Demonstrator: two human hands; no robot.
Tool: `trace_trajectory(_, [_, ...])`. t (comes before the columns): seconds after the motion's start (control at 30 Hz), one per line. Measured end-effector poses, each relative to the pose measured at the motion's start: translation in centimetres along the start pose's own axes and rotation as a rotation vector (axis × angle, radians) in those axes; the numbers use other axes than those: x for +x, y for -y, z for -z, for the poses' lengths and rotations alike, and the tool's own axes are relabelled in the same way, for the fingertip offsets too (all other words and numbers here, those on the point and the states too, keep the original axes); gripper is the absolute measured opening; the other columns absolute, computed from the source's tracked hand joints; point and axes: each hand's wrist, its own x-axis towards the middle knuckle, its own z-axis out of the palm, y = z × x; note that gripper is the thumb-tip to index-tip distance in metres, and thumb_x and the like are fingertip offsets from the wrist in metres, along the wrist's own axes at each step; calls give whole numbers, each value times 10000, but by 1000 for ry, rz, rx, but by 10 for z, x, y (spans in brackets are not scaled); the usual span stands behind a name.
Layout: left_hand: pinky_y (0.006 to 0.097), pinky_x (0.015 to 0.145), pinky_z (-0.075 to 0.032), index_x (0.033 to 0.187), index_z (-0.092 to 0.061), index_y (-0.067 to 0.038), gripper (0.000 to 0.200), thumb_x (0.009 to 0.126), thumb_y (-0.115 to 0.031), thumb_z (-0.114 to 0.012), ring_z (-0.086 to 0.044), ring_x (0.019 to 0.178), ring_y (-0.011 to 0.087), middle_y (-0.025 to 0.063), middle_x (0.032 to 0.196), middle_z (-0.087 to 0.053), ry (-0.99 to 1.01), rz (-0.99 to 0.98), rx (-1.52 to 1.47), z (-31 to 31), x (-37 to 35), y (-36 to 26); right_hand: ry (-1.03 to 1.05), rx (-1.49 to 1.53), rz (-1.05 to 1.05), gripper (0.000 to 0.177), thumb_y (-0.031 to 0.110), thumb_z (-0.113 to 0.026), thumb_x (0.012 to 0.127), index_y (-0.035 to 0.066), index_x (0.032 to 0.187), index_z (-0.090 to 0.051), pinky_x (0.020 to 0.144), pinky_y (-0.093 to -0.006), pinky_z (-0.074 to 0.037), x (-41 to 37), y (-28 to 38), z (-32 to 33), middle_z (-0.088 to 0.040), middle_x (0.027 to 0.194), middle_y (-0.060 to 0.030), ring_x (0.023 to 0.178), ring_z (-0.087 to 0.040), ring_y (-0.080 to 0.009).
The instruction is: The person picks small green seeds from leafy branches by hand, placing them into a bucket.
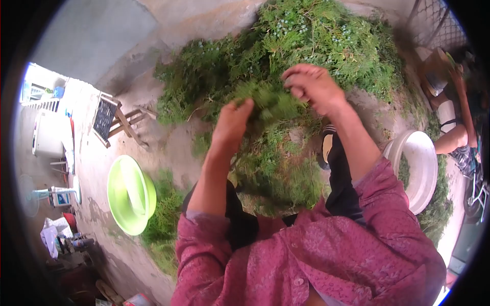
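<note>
A leafy evergreen sprig (273, 104), smeared by motion, hangs between my two hands above the cut branches. My left hand (232, 121) is closed, its thumb and fingers pinching the sprig's left end. At the sprig's right end my right hand (317, 91) has its fingers curled together; what they pinch, if anything, is hidden. Beyond my hands lies a large heap of evergreen branches (326, 43) carrying small pale blue-green cones. More cut greenery (280, 178) covers the ground between my legs.
A lime-green basin (152, 191) stands on the left, with loose greenery beside it. On the right are a white tub (426, 173) and another person (451, 137) seated near it. A small wooden folding stool (122, 122) stands at the upper left.
</note>
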Motion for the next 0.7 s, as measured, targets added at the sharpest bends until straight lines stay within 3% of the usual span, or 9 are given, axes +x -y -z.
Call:
trace_trajectory(0.03, [291,545,-530,1032,-532,-17,252,886,-211,-462,-611,750,167,86,891,-611,-16,8,-6,5,3,-4,52,412,-178,122,74,-551,772,5,869,-575,388,-173,-361,1,4,7,-568,701,-49,549,-481,-58])
trace_trajectory(0.1, [314,552,-512,1077,-484,-4,281,906,-213,-409,-599,736,216,114,910,-596,-138,-61,-423,15,7,-14,55,683,-185,128,137,-544,797,14,827,-530,365,-146,-302,0,5,10,-549,783,-72,584,-479,-57])
trace_trajectory(0.13, [314,552,-512,1077,-484,-4,281,906,-213,-409,-599,736,216,114,910,-596,-154,-58,-426,21,9,-16,10,740,-246,134,146,-545,805,25,848,-505,359,-150,-310,-2,9,6,-533,857,-91,593,-482,-68])
trace_trajectory(0.2, [355,581,-495,1089,-454,0,290,918,-209,-349,-576,756,262,151,931,-576,-201,-33,-692,35,11,-20,77,698,-259,131,144,-543,809,24,850,-508,362,-147,-316,-3,6,0,-538,842,-89,595,-489,-71])
trace_trajectory(0.3, [389,606,-496,1109,-418,25,355,935,-251,-280,-576,773,275,173,941,-564,-196,-101,-656,53,13,-21,168,657,-277,120,124,-545,815,22,873,-520,369,-139,-330,-6,-1,-10,-551,814,-91,591,-512,-77])
trace_trajectory(0.33, [374,592,-478,1035,-467,9,283,912,-214,-344,-539,743,265,166,889,-554,-186,-110,-733,54,11,-24,220,659,-299,121,115,-549,813,22,886,-523,368,-142,-332,-6,-4,-13,-554,807,-90,584,-516,-75])
trace_trajectory(0.5, [370,598,-471,1006,-470,23,260,896,-191,-372,-529,723,268,169,856,-544,-168,-104,-873,69,15,-24,352,576,-386,109,125,-566,817,27,861,-555,353,-151,-296,-9,-13,-23,-553,704,-38,492,-479,-47])
trace_trajectory(0.7, [366,619,-464,978,-469,29,227,878,-163,-400,-520,738,268,173,843,-534,-77,-156,-1032,79,12,-26,359,481,-456,130,157,-572,822,27,837,-566,353,-153,-260,-14,-11,-33,-516,641,-4,452,-435,-32])
